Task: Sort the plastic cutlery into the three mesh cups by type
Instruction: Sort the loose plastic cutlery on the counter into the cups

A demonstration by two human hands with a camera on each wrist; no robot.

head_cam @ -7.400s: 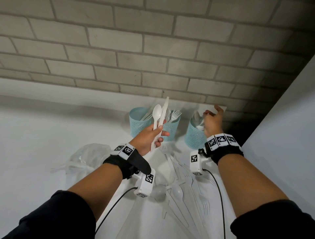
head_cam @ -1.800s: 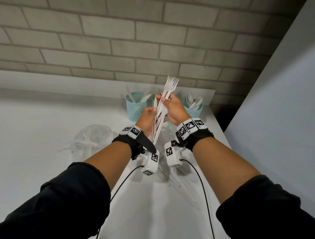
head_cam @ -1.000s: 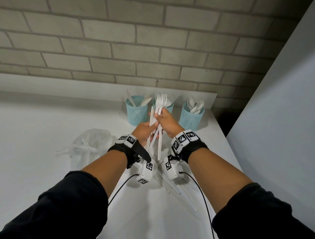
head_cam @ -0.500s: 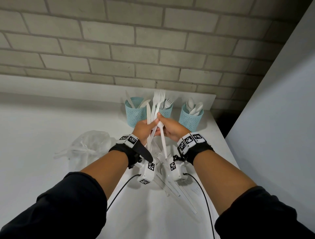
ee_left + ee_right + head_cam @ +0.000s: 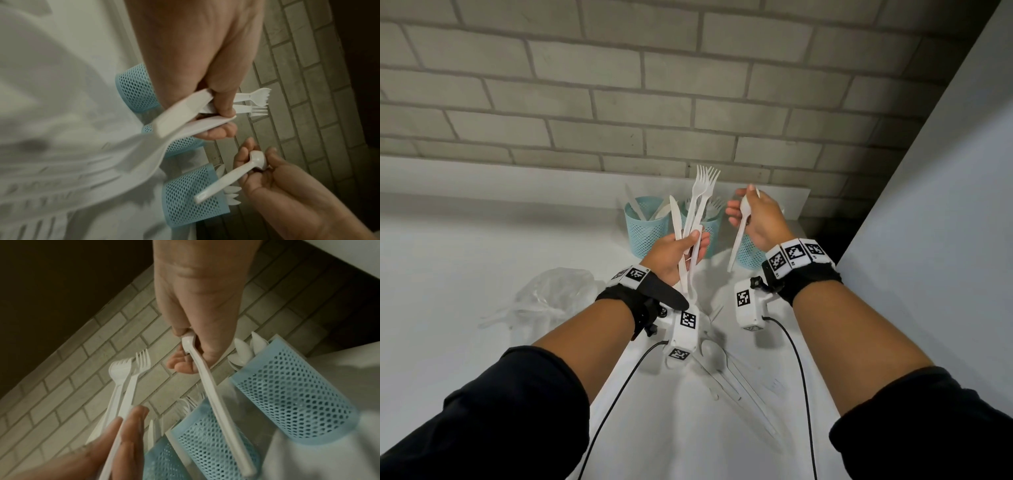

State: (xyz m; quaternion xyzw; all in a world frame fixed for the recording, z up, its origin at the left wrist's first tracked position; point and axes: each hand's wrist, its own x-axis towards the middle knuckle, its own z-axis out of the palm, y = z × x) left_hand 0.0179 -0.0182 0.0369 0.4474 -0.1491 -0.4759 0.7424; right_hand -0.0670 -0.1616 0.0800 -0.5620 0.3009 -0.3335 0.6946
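Note:
My left hand (image 5: 688, 246) grips a bundle of white plastic cutlery (image 5: 697, 209), two forks and a knife, tines up. In the left wrist view the fork heads (image 5: 257, 104) stick out past my fingers. My right hand (image 5: 750, 210) pinches a single white spoon (image 5: 738, 236) by its bowl, handle hanging down-left, just above the right mesh cup (image 5: 746, 255). In the right wrist view that spoon (image 5: 207, 386) crosses the middle cup (image 5: 205, 439), beside the spoon cup (image 5: 287, 394). The left cup (image 5: 645, 228) holds knives and the middle cup (image 5: 710, 228) holds forks.
Several loose white pieces of cutlery (image 5: 726, 373) lie on the white table (image 5: 465, 274) under my wrists. A crumpled clear plastic bag (image 5: 551, 298) sits to the left. A brick wall (image 5: 654, 102) stands behind the cups and a white panel (image 5: 935, 240) closes the right side.
Both hands were together on the bundle. My right hand has drawn a spoon out and moved right, over the right cup. The left hand keeps the forks and knife.

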